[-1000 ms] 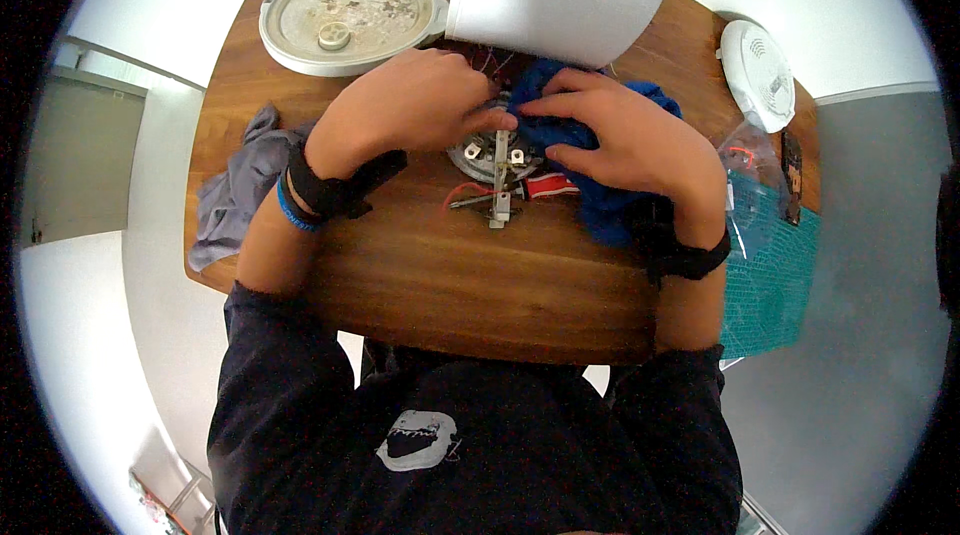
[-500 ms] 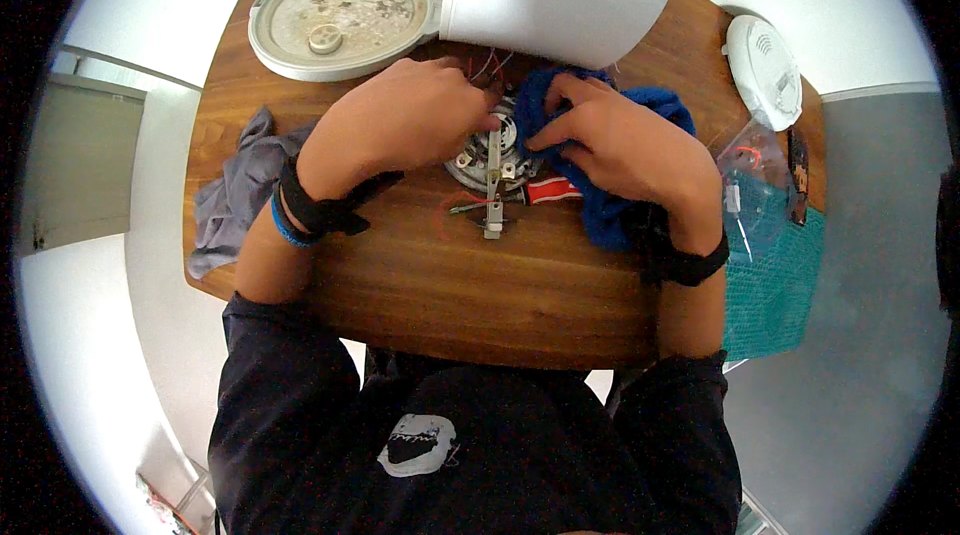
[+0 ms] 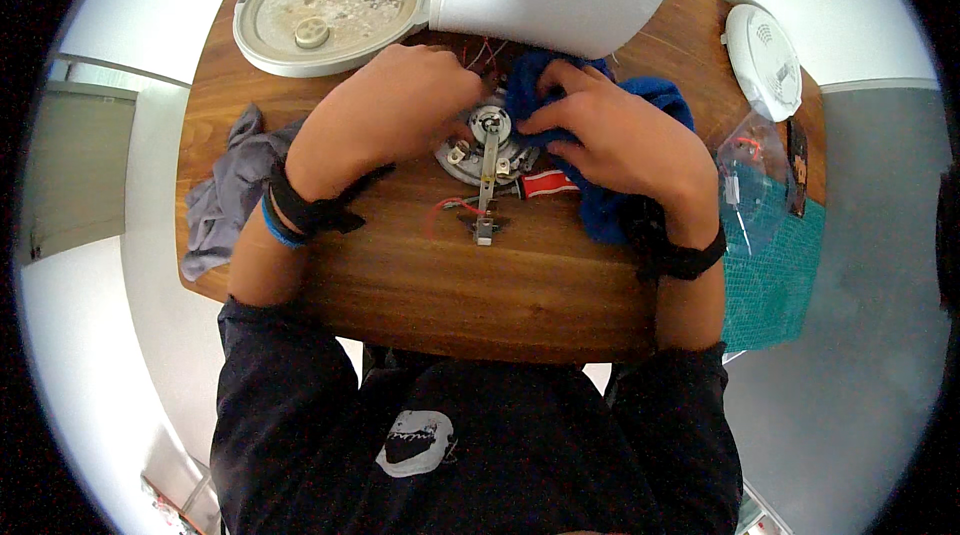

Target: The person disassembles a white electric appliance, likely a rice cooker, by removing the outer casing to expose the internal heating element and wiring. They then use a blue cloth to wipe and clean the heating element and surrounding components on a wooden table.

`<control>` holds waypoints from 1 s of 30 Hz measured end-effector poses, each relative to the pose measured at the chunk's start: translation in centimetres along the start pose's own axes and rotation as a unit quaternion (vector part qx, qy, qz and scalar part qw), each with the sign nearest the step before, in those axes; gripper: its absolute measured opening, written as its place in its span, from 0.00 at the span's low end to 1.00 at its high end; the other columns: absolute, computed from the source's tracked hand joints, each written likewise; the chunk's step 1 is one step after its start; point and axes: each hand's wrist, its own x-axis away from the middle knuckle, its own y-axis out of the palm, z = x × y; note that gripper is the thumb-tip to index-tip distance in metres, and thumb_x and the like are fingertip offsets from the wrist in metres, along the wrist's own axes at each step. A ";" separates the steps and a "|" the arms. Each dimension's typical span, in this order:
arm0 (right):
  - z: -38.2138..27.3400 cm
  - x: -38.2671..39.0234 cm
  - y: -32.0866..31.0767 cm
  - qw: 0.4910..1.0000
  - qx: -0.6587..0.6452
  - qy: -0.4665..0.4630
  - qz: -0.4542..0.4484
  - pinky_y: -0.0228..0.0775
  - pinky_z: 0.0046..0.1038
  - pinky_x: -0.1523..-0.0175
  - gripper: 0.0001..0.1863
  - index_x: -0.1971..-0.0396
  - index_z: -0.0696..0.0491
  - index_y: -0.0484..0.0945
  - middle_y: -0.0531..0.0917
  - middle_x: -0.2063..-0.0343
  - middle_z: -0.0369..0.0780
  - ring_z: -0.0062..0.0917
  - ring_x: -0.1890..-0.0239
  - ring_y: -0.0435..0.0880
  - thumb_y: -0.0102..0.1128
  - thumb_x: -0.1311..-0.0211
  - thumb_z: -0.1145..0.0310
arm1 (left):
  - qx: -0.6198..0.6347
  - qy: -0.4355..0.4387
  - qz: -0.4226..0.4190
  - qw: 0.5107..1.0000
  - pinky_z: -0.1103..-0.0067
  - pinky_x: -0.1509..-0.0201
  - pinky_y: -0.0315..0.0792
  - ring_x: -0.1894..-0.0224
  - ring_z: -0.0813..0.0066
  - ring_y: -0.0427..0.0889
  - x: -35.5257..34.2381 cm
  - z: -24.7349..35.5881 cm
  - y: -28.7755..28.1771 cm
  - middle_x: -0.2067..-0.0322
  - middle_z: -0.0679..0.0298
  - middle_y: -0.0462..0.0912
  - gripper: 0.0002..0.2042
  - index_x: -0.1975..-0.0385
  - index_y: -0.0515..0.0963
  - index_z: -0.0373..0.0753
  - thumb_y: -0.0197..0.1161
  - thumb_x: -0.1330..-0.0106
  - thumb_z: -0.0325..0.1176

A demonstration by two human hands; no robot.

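A round metal assembly [image 3: 470, 171] with a lever-like metal strip [image 3: 488, 175], small terminals and red wires lies on the table between my hands. My left hand [image 3: 410, 100] is at its left edge; the fingers curl down and are mostly hidden, so their grip does not show. My right hand [image 3: 625, 130] closes on a bunched blue cloth [image 3: 600, 215], which presses against the assembly's right side. A red-and-black handled tool [image 3: 548, 185] lies partly beneath the cloth, close to the assembly.
Behind my hands a white appliance housing [image 3: 545, 0] with a pink flower lies on its side, wires showing. A stained round lid [image 3: 330, 10] is at far left, a grey cloth [image 3: 235, 190] nearer. To the right are a white vented cover [image 3: 765, 60], a clear bag [image 3: 750, 175] and a green mat [image 3: 765, 285].
My left hand has drawn back slightly left from the assembly's centre, uncovering its middle. The right hand stays on the blue cloth. The view has shifted a little.
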 end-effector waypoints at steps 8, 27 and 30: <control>0.7 0.0 -0.4 0.999 -0.009 -0.027 -0.020 0.73 0.41 0.31 0.18 0.45 0.51 0.90 0.81 0.43 0.48 0.47 0.37 0.80 0.67 0.35 0.77 | 0.013 -0.011 0.022 1.000 0.57 0.53 0.85 0.58 0.46 0.91 0.0 0.6 -0.8 0.66 0.49 0.90 0.10 0.64 0.89 0.38 0.76 0.40 0.36; 1.5 -0.8 0.0 1.000 -0.018 -0.019 -0.001 0.75 0.39 0.34 0.15 0.49 0.54 0.90 0.82 0.47 0.49 0.47 0.41 0.82 0.64 0.33 0.79 | 0.003 0.021 0.067 0.998 0.56 0.54 0.85 0.60 0.45 0.90 -0.2 0.1 0.4 0.68 0.48 0.89 0.09 0.66 0.89 0.38 0.76 0.45 0.32; 1.9 -0.8 -0.3 0.999 -0.038 -0.036 -0.017 0.76 0.38 0.35 0.14 0.52 0.54 0.91 0.83 0.47 0.48 0.47 0.41 0.82 0.63 0.33 0.79 | 0.000 0.025 0.067 0.997 0.55 0.54 0.84 0.60 0.45 0.90 -0.2 0.1 0.4 0.69 0.48 0.89 0.09 0.66 0.89 0.38 0.76 0.45 0.32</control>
